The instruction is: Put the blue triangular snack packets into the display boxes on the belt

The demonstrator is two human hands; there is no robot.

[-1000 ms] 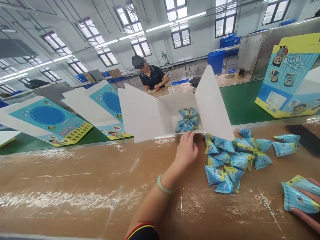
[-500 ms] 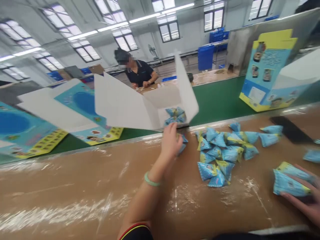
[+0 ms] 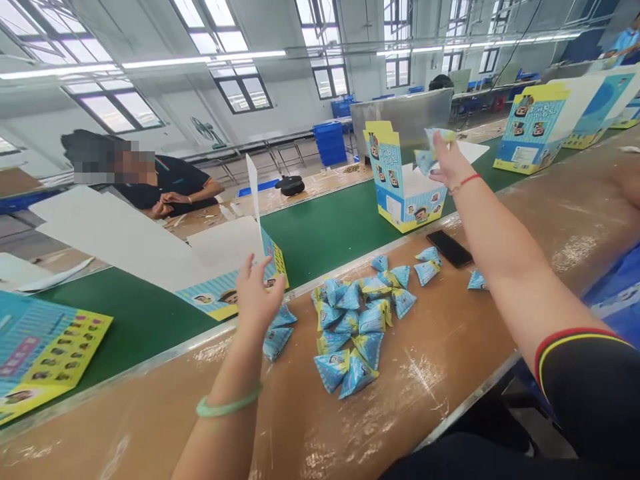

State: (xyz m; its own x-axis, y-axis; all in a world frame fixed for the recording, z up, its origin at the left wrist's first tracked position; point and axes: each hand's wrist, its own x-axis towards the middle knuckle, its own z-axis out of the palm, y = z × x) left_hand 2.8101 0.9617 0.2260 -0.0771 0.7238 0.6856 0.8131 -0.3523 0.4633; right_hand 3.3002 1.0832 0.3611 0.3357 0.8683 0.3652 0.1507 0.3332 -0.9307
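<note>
My right hand (image 3: 450, 163) is closed on blue-and-yellow snack packets (image 3: 426, 161), raised over an open printed carton (image 3: 415, 207). My left hand (image 3: 257, 293) is empty, its fingers apart. It hovers in front of another open carton (image 3: 205, 293) whose white flaps stand up; the inside of that carton is hidden from here. Two similar packets (image 3: 279, 337) lie beside my left wrist. Between my arms a pile of pyramid-shaped packets (image 3: 357, 320) is spread on the brown covered tabletop (image 3: 400, 413).
The cartons stand on a green conveyor belt (image 3: 325, 230) along the table. A black phone (image 3: 449, 249) lies near my right forearm. Further cartons (image 3: 530, 130) stand right, another printed carton (image 3: 45, 353) left. A co-worker (image 3: 175, 180) sits across the belt.
The view has swung right. My right hand has lifted its packets from above the table to over the right carton. My left hand has drawn back from the left carton's opening, fingers now spread.
</note>
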